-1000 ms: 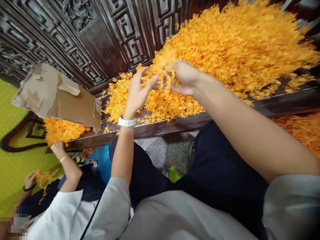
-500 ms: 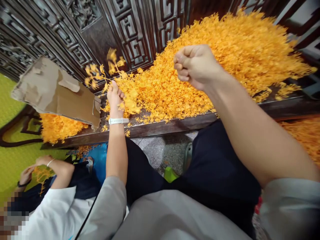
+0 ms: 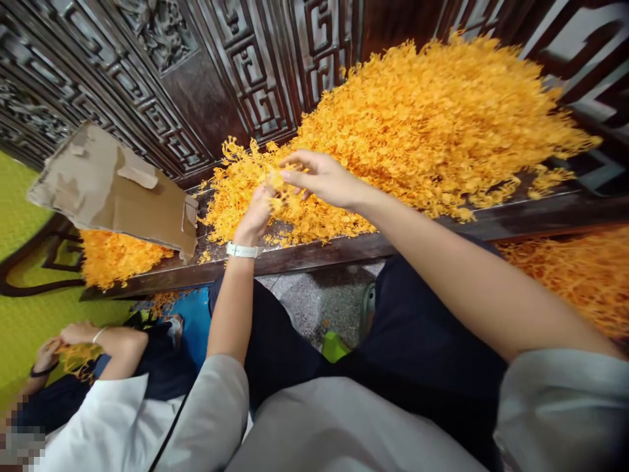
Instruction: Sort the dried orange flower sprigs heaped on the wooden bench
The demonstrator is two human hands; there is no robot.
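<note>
My left hand, with a white band at its wrist, is closed on an orange flower-like sprig, probably plastic. Reaching in from the right, my right hand has its thumb and fingers apart around the top of that sprig. Whether they touch it is hard to see. Both hands are over the near left part of a big heap of orange sprigs, which lies on a dark wooden bench.
Left on the bench, a torn cardboard box stands by a smaller orange pile. Carved dark wood rises behind. A co-worker sits at lower left, hands on orange strands. More orange strands lie at right.
My right hand has come down and left from above the heap to my left hand, its fist opening. My left hand has moved slightly right, with the sprig now between both hands.
</note>
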